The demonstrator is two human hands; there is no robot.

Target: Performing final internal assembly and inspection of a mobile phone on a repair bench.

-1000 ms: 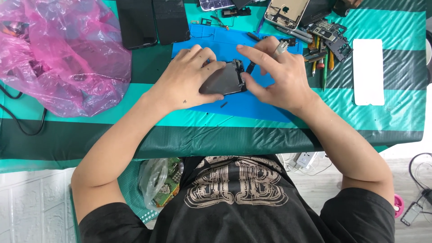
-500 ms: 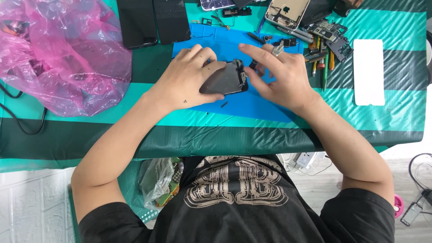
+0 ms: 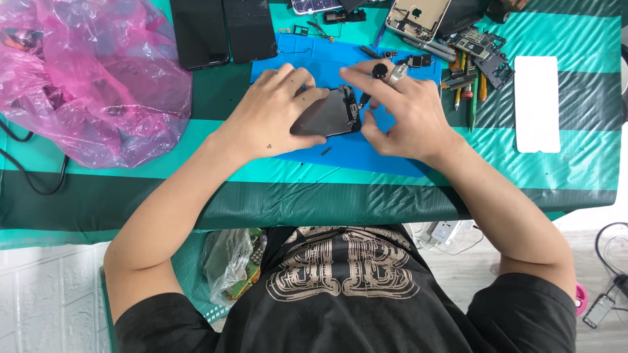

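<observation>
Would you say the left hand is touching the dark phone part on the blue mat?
Touching. The head view shows the left hand lying over the dark phone part on the blue mat, thumb pressed against its near edge.

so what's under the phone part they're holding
The blue mat lies under the phone part, with a tiny dark screw just beside it. The left hand covers its left end, so whatever sits beneath there is hidden.

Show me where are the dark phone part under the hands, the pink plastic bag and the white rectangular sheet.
dark phone part (image 3: 325, 117): head view, on its bare dark face.
pink plastic bag (image 3: 85, 78): head view, on its crumpled middle.
white rectangular sheet (image 3: 537, 103): head view, on its centre.
</observation>
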